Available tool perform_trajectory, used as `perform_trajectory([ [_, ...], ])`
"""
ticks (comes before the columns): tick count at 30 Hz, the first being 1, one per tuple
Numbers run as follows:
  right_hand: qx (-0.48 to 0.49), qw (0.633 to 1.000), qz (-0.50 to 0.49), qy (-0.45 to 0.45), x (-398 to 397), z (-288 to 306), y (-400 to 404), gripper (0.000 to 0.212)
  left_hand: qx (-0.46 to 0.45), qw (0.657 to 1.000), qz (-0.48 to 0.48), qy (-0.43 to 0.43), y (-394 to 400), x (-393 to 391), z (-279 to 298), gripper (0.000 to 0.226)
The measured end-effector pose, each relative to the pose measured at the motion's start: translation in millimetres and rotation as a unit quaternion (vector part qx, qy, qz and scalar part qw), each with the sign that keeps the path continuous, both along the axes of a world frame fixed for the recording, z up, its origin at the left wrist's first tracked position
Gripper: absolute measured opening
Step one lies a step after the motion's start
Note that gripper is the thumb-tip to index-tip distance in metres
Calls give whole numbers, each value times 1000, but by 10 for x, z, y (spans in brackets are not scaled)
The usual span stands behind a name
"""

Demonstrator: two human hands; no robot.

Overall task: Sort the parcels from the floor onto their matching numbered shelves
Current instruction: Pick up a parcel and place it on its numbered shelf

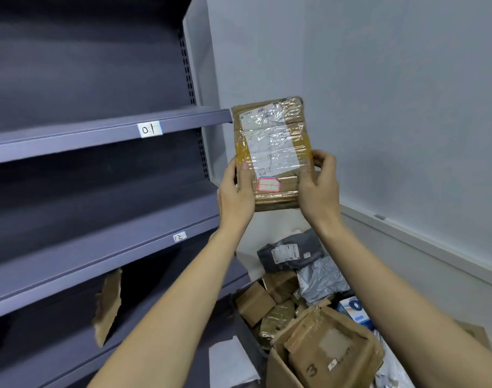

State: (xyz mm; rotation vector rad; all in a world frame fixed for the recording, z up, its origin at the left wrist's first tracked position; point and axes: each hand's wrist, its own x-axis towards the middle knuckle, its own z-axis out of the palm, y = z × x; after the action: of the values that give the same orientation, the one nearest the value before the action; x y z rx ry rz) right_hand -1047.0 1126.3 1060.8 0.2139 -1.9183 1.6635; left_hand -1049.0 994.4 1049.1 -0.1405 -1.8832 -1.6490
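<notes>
1. Nearest, low right: an open cardboard carton [278,368] is seen on the floor, with crumpled brown parcels heaped inside; one flat brown parcel [334,345] bears a handwritten "3" and a small tag.
2. Behind it, more floor parcels are piled: small kraft boxes [254,302], a silver-grey poly mailer [320,281], a dark grey soft bag [292,253] with a white label.
3. At mid-height the taped cardboard parcel [273,152] is held upright in the air, just right of the shelf ends, label side toward the camera. Its lower left edge is gripped by the left hand [235,191], thumb on the face; its lower right edge is pinched by the right hand [319,183].
4. Handling, as judged: flat, stiff, probably light; the glossy wrinkled tape looks slippery, so the edges are the best hold. The number on the red-bordered sticker [269,184] cannot be read.
5. Left, dark blue-grey metal shelves: the shelf tagged "01" [150,129] sits above the one tagged "12" [180,236]. A torn cardboard scrap [107,303] hangs lower down.
6. Farthest, a pale plain wall [393,93].
</notes>
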Motion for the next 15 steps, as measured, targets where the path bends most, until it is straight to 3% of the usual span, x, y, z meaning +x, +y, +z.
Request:
perform_trajectory([
  [6, 8, 999, 54, 4, 749, 98, -648, 29, -10, 996, 84, 0, -681, 780, 83, 32],
  [15, 127, 967, 213, -53, 1934, -295, -1985, 32, 2, 951, 266, -156, -2035, 2279, -408, 29],
])
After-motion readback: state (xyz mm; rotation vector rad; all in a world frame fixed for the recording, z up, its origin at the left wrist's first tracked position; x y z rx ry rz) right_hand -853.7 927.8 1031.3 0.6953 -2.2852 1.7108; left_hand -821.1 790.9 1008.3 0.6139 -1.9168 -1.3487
